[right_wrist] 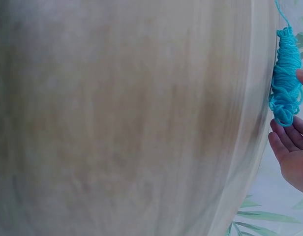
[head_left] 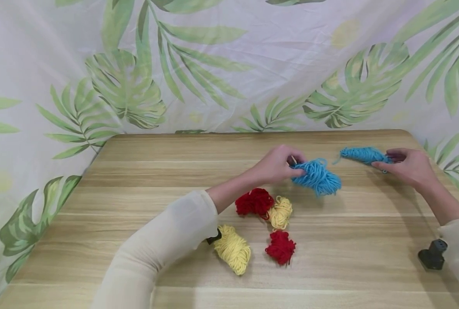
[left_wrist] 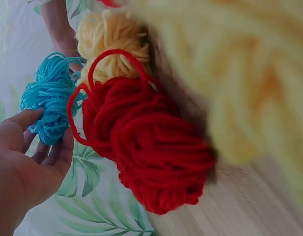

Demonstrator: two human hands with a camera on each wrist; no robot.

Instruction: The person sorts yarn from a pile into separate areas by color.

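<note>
In the head view my left hand [head_left: 277, 165] pinches a loose blue yarn bundle [head_left: 317, 177] above the table. The left wrist view shows its thumb on one side of that blue yarn [left_wrist: 52, 101] and its fingers below. Farther right, my right hand [head_left: 411, 168] holds the near end of a longer, tightly wound blue yarn skein [head_left: 364, 155] between thumb and fingers. A loose strand trails from the skein's other end. In the right wrist view the skein [right_wrist: 286, 73] appears beside the tabletop's edge, with my fingertips [right_wrist: 279, 129] at its looped end.
On the wooden table [head_left: 136, 171] lie a red yarn bundle [head_left: 254, 201] against a small yellow one [head_left: 281, 213], another red bundle [head_left: 281, 247], and a larger yellow bundle [head_left: 233, 250] under my left forearm. A black device [head_left: 432, 255] sits by my right sleeve. Leaf-patterned cloth [head_left: 214, 64] hangs behind.
</note>
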